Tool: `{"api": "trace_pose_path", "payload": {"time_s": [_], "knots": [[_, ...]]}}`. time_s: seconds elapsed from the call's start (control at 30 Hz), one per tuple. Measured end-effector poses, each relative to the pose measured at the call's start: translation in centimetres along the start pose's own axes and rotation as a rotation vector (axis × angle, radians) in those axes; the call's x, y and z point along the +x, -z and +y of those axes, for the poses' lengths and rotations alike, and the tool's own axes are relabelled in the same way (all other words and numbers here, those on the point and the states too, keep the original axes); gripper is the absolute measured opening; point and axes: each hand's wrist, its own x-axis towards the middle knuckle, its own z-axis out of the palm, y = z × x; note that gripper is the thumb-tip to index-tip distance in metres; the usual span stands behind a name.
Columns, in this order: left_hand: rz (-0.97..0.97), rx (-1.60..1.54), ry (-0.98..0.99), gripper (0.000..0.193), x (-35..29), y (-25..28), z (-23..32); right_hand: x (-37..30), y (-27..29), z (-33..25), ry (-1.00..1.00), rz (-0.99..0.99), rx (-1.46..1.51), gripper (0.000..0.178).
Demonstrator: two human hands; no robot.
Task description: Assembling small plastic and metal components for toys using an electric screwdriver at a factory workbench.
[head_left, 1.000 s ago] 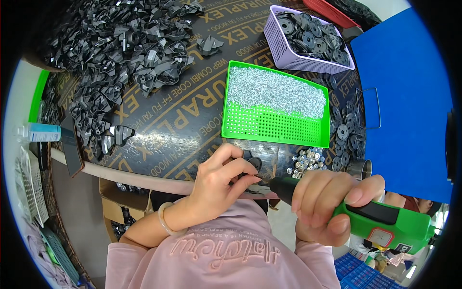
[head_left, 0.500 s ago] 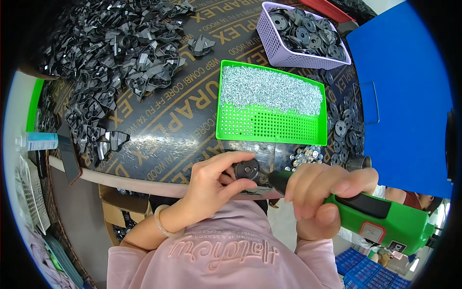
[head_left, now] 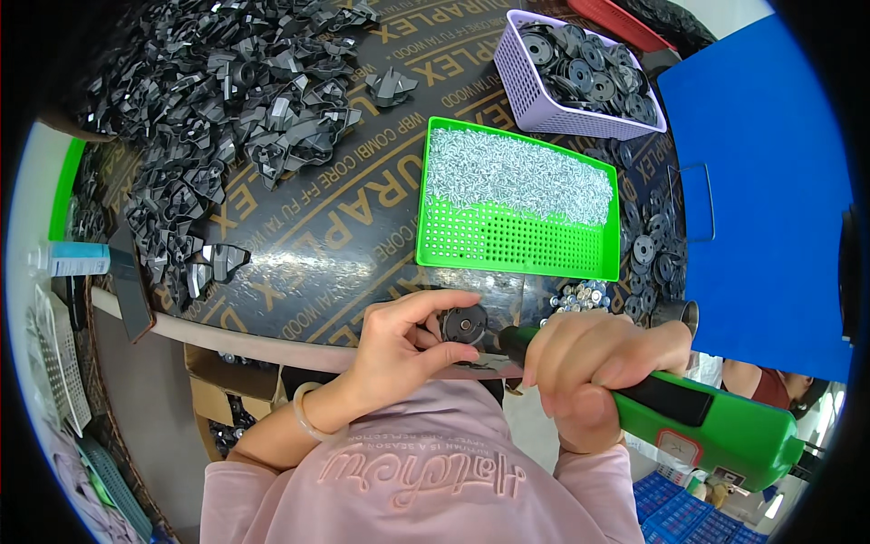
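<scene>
Near the table's front edge, my left hand [head_left: 399, 340] pinches a round black plastic part [head_left: 465, 325] with a small metal piece at its centre. My right hand [head_left: 594, 367] is wrapped around a green electric screwdriver [head_left: 707, 426] with a black grip patch. The tool lies nearly level, its dark nose pointing left at the round part; I cannot tell whether the tip touches it. Just beyond my right hand sits a small heap of round metal pieces [head_left: 580, 296]. Farther back, a green perforated tray [head_left: 507, 240] holds many small silvery screws [head_left: 517, 172].
Black angular plastic parts [head_left: 245, 100] are heaped at the back left. A lilac basket [head_left: 535, 100] of black discs stands at the back right, with loose discs [head_left: 643, 249] below it. A blue panel [head_left: 761, 199] is on the right. An open cardboard box [head_left: 231, 381] sits below the table edge.
My right hand and the electric screwdriver have shifted slightly left, the tool's nose coming closer to the round part. The table scene has moved slightly right in view. My left hand keeps its pinch.
</scene>
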Motion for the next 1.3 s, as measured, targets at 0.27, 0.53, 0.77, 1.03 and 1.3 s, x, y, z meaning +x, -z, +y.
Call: {"api": "trace_pose_path", "payload": {"time_s": [0.27,0.53,0.77,1.03,1.3], "knots": [[-0.001,-0.004,-0.021,0.052,-0.1,-0.1,-0.1,0.7,-0.1,-0.4,-0.086,0.153,0.118,0.038],[-0.055,0.055,-0.098,0.056,0.4,-0.2,0.9,4.4,2.1,5.1,0.129,0.278,-0.182,0.029],[0.008,-0.065,-0.044,0.057,0.2,-0.4,0.2,4.4,2.3,6.4,0.086,0.296,-0.17,0.028],[0.019,0.03,-0.147,0.054,0.4,-0.5,0.3,4.3,2.3,6.2,0.141,0.3,-0.204,0.027],[0.059,0.022,-0.086,0.055,0.1,-0.4,-0.1,3.3,-0.2,-0.3,-0.016,0.259,-0.056,0.041]]}}
